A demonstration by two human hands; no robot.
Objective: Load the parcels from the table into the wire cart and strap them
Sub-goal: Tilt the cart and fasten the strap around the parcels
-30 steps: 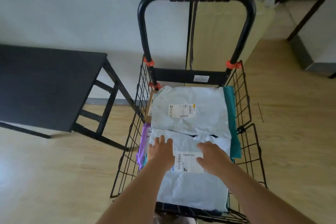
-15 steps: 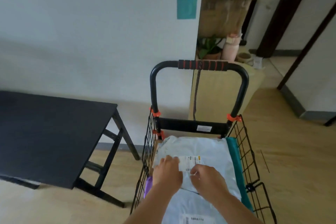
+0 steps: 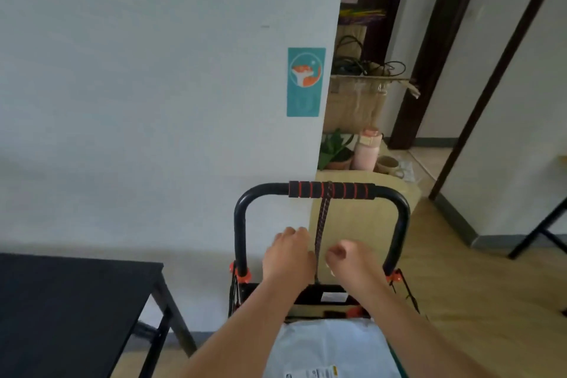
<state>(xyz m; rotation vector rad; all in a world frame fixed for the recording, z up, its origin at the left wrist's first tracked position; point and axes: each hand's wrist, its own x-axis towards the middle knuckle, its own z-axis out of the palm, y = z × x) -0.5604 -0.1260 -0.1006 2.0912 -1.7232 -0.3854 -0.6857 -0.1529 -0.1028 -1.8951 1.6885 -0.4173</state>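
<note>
White wall behind, black bench (image 3: 76, 301) at left. A soft parcel (image 3: 331, 344) lies in the wire cart (image 3: 242, 224), and the strap (image 3: 322, 218) hangs from its handle. The left hand (image 3: 288, 255) curls against it, grip unclear; the right hand (image 3: 349, 258) is clenched just beside. Probably light and springy, so grasp it low

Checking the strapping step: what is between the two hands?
The dark strap hanging from the cart handle runs down between left hand and right hand; head view.
</note>
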